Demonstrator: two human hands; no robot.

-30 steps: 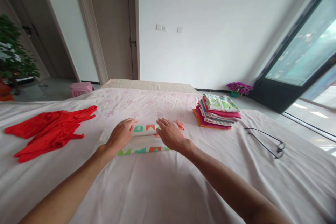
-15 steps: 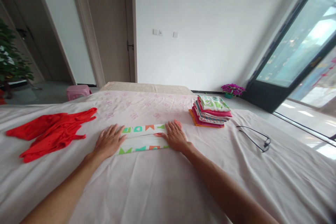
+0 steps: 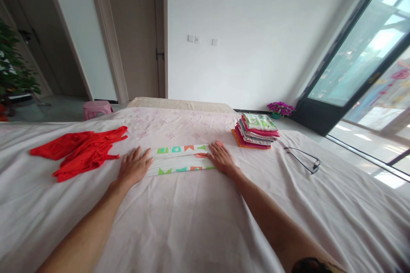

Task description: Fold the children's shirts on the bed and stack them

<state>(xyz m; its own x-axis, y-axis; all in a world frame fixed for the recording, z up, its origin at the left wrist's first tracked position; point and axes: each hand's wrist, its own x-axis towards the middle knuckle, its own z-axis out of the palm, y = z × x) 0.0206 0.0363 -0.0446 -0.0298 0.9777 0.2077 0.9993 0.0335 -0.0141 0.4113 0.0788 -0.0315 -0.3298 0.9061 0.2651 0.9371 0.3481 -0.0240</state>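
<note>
A white cloth with coloured triangles (image 3: 179, 160) lies folded into a long strip on the pale sheet of the bed (image 3: 198, 222). My left hand (image 3: 133, 166) lies flat and open on the strip's left end, fingers spread. At the right end my right hand (image 3: 221, 158) presses down flat, fingers stretched out. Neither hand holds anything.
A crumpled red garment (image 3: 80, 151) lies to the left on the bed. A stack of folded coloured cloths (image 3: 256, 130) sits at the right, with a black cable (image 3: 303, 160) beyond it. A pink stool (image 3: 96, 108), a plant and purple flowers (image 3: 280, 108) stand on the floor.
Both hands slid apart from the middle of the strip to its two ends, flattening it. The view lifted slightly.
</note>
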